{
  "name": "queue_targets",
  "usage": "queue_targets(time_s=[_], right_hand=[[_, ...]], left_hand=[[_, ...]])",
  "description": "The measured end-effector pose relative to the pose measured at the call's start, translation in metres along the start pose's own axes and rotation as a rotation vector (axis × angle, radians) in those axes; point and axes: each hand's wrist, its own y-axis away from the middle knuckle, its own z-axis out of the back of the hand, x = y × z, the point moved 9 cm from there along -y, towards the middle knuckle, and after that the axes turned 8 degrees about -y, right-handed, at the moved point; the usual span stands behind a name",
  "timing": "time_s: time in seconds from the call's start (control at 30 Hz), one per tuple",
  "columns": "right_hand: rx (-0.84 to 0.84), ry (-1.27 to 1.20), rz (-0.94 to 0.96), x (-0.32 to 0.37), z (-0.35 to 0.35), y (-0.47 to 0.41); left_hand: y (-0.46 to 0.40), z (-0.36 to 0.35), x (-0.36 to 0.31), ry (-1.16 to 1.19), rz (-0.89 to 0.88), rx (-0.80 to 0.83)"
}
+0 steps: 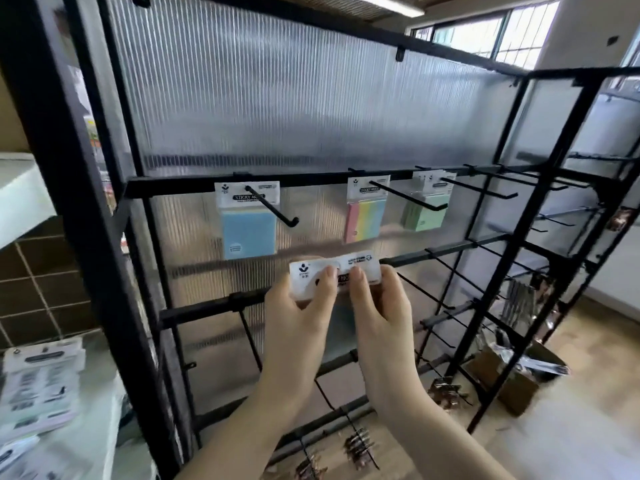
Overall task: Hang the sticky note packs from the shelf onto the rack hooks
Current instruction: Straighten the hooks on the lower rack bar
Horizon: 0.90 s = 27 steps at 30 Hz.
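Note:
Both hands hold one sticky note pack (308, 268) by its white header card, in front of the black rack (242, 181). My left hand (301, 317) pinches the card's left half and my right hand (379, 313) pinches its right half, thumbs on the front. The rest of the pack is hidden behind my hands. Above it, three packs hang on hooks of the upper bar: a blue pack (247, 223), a rainbow-striped pack (365, 211) and a green pack (424, 206). More packs (38, 386) lie on the white shelf at the lower left.
Empty black hooks (491, 188) stick out toward me along the right of the upper bar and on the lower bars (450, 268). A cardboard box (516, 375) and small brown items (446, 393) lie on the wooden floor at the rack's foot.

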Motion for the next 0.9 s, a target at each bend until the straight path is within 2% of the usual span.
queue_targets(time_s=[0.27,0.43,0.6,0.73,0.9], right_hand=[[0.189,-0.04,0.069,0.01,-0.043,-0.029],[0.26,-0.048,0.187,0.025,-0.058,-0.037],[0.3,-0.111,0.196,0.024,-0.061,-0.044],[0.332,-0.142,0.162,0.012,-0.064,-0.048],[0.369,-0.154,0.114,-0.003,-0.069,-0.057]], left_hand=[[-0.023,0.024,-0.029,-0.034,-0.155,-0.054],[-0.025,0.034,-0.045,-0.085,-0.249,-0.125],[-0.03,0.035,-0.044,-0.093,-0.193,-0.109],[-0.033,0.034,-0.036,-0.013,-0.144,-0.093],[-0.038,0.041,-0.029,-0.107,-0.147,-0.17]])
